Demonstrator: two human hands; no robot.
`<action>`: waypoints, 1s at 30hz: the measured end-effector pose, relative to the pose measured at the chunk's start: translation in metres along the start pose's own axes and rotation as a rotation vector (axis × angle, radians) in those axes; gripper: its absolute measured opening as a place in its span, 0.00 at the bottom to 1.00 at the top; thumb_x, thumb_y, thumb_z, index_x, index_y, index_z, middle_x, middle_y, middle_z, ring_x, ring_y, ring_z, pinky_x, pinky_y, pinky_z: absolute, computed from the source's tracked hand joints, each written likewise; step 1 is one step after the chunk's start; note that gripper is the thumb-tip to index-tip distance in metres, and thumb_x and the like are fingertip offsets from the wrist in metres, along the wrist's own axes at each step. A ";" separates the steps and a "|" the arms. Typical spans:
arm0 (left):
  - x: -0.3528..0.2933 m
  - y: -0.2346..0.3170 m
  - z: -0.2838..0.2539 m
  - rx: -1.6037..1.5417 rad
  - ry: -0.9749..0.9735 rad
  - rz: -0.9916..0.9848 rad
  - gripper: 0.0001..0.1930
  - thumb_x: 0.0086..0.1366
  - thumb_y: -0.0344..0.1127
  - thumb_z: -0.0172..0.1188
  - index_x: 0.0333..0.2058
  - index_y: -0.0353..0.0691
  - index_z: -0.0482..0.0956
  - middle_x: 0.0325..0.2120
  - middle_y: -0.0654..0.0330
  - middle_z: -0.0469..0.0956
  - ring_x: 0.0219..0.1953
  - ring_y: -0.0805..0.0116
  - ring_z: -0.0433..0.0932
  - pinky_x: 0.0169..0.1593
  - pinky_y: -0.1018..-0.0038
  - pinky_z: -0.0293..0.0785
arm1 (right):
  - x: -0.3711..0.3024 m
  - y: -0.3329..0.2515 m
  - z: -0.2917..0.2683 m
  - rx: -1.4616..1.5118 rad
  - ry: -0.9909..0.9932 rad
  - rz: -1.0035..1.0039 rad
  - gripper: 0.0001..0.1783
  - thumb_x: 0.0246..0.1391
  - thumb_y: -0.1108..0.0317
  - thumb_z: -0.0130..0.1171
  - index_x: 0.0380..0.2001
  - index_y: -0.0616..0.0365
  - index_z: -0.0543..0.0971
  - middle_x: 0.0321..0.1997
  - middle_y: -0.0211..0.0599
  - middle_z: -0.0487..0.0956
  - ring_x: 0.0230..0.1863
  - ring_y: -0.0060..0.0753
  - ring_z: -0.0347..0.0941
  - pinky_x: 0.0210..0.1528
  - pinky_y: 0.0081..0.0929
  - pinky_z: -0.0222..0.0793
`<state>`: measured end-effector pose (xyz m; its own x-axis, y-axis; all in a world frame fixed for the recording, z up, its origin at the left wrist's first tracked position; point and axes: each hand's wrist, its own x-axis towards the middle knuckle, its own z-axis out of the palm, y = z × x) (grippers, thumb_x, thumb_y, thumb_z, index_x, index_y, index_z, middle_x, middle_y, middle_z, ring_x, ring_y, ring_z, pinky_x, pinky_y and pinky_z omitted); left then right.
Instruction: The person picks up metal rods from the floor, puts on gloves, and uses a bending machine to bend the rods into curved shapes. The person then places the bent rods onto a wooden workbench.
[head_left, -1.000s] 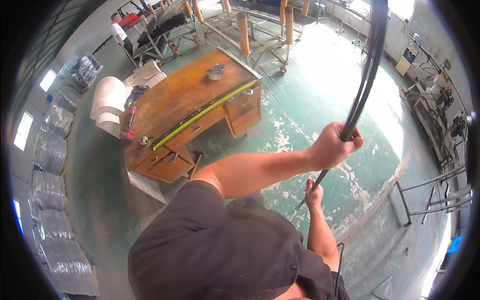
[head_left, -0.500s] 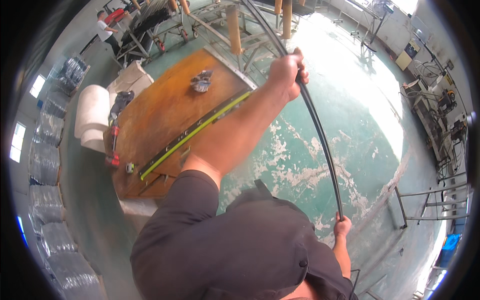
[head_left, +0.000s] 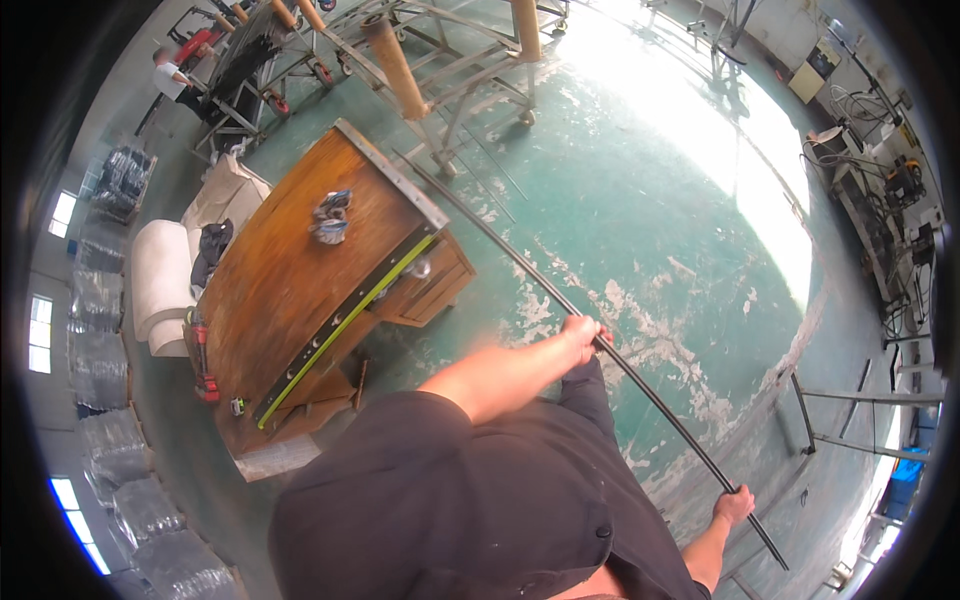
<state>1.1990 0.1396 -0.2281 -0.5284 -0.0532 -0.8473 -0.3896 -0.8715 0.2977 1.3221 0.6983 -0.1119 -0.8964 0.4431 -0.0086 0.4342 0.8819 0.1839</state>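
A long, thin black strip (head_left: 665,412) slants across the floor area, from beside the desk's corner down to the lower right. My left hand (head_left: 582,338) is closed round it near its middle. Toward its lower end my right hand (head_left: 735,504) grips it, with a short length sticking out past the fist. To the left stands a wooden desk (head_left: 275,255). Along its near edge lies a black and yellow-green strip (head_left: 345,335). Crumpled gloves (head_left: 331,217), a red and black power tool (head_left: 203,362) and a small tape measure (head_left: 238,406) rest on the desktop.
Wheeled metal racks with brown tubes (head_left: 395,70) stand beyond the desk. White rolls (head_left: 160,270) lean at its left. Wrapped stacks (head_left: 100,380) line the left wall. A metal frame (head_left: 870,398) and a cluttered bench (head_left: 865,215) are at the right. A person (head_left: 175,80) stands far left.
Both hands have come lower with the black strip, the left one most. The strip, curved and raised before, now looks nearly straight. My view has turned, showing more of the desk.
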 end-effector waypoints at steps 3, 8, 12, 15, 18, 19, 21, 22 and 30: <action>0.067 -0.022 0.024 -0.045 0.142 -0.087 0.06 0.73 0.21 0.43 0.42 0.28 0.71 0.30 0.48 0.77 0.26 0.54 0.84 0.31 0.53 0.88 | 0.057 0.019 -0.029 -0.142 -0.090 -0.020 0.16 0.57 0.55 0.72 0.41 0.55 0.87 0.48 0.51 0.84 0.56 0.61 0.75 0.60 0.52 0.71; 0.079 0.033 0.098 0.141 0.199 -0.007 0.07 0.74 0.23 0.46 0.41 0.28 0.74 0.30 0.49 0.78 0.28 0.53 0.85 0.34 0.54 0.89 | 0.114 0.052 -0.062 -0.172 -0.205 -0.080 0.13 0.51 0.58 0.75 0.33 0.56 0.87 0.40 0.50 0.86 0.50 0.60 0.79 0.54 0.53 0.75; 0.113 0.068 0.122 0.122 0.156 0.062 0.05 0.73 0.21 0.53 0.44 0.26 0.76 0.38 0.48 0.80 0.36 0.51 0.85 0.42 0.54 0.89 | 0.155 0.018 -0.078 -0.150 -0.268 -0.318 0.16 0.52 0.55 0.74 0.26 0.57 0.86 0.33 0.51 0.85 0.42 0.63 0.80 0.47 0.56 0.75; 0.144 0.092 0.127 0.126 0.162 0.090 0.05 0.71 0.21 0.58 0.43 0.28 0.77 0.37 0.50 0.79 0.35 0.54 0.83 0.42 0.54 0.87 | 0.167 -0.032 -0.095 -0.101 -0.299 -0.429 0.18 0.53 0.53 0.73 0.24 0.57 0.85 0.30 0.52 0.84 0.39 0.64 0.79 0.43 0.58 0.74; 0.161 0.119 0.126 0.034 0.096 0.117 0.04 0.70 0.23 0.60 0.41 0.31 0.76 0.36 0.51 0.78 0.34 0.56 0.83 0.41 0.57 0.86 | 0.172 -0.100 -0.103 -0.108 -0.385 -0.451 0.19 0.56 0.50 0.71 0.26 0.56 0.86 0.29 0.52 0.84 0.39 0.63 0.81 0.44 0.57 0.76; 0.162 0.133 0.126 0.054 0.079 0.072 0.04 0.69 0.24 0.62 0.40 0.34 0.76 0.35 0.53 0.78 0.34 0.58 0.82 0.38 0.61 0.85 | 0.170 -0.124 -0.104 -0.117 -0.423 -0.435 0.20 0.57 0.49 0.71 0.27 0.56 0.87 0.30 0.52 0.85 0.40 0.63 0.82 0.44 0.56 0.77; 0.160 0.164 0.121 0.196 0.049 0.116 0.04 0.69 0.25 0.62 0.39 0.35 0.76 0.35 0.53 0.78 0.34 0.60 0.82 0.36 0.63 0.85 | 0.161 -0.177 -0.103 -0.124 -0.481 -0.397 0.21 0.59 0.47 0.69 0.30 0.55 0.88 0.32 0.52 0.86 0.41 0.63 0.83 0.46 0.55 0.78; 0.157 0.181 0.113 0.255 0.037 0.144 0.04 0.69 0.25 0.63 0.39 0.36 0.76 0.35 0.54 0.78 0.35 0.61 0.82 0.36 0.64 0.85 | 0.159 -0.207 -0.105 -0.126 -0.491 -0.389 0.21 0.59 0.46 0.69 0.31 0.55 0.89 0.33 0.52 0.86 0.42 0.63 0.83 0.46 0.54 0.79; 0.181 0.448 0.022 0.452 0.435 1.029 0.09 0.68 0.27 0.64 0.45 0.42 0.75 0.33 0.64 0.79 0.33 0.73 0.80 0.37 0.73 0.80 | 0.154 -0.436 -0.072 -0.145 -0.567 -0.346 0.21 0.61 0.46 0.68 0.38 0.54 0.89 0.37 0.51 0.88 0.44 0.59 0.86 0.47 0.52 0.81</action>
<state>0.9122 -0.2496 -0.2382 -0.4821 -0.8588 -0.1735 -0.2102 -0.0789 0.9745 0.9889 0.3704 -0.1228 -0.7790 0.1903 -0.5974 0.0792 0.9750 0.2074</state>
